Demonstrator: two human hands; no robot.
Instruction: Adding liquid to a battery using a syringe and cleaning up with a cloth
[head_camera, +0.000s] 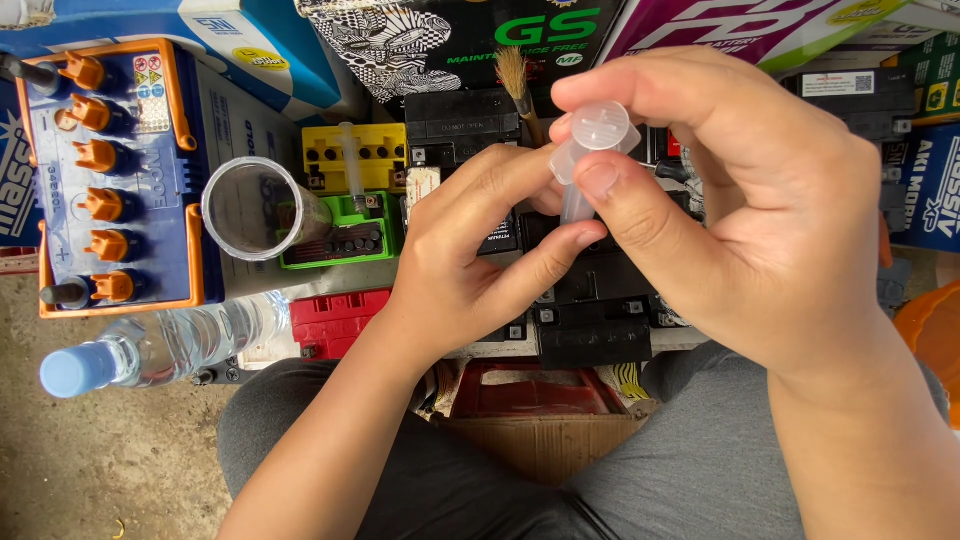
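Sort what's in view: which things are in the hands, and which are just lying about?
In hand:
clear plastic syringe
left hand
right hand

Lying about:
big battery with orange caps
clear cup
water bottle
brush
green battery
yellow battery
red battery

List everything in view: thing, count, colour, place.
syringe: 1, clear plastic, held between both hands, centre
large battery: 1, blue with six orange caps, left
clear cup: 1, transparent, right of the large battery
water bottle: 1, clear with blue cap, lower left, lying down
small batteries: several; yellow, green, red, black, centre
brush: 1, tan bristles, top centre
cartons: several, back row
left hand: on syringe barrel
right hand: on plunger end
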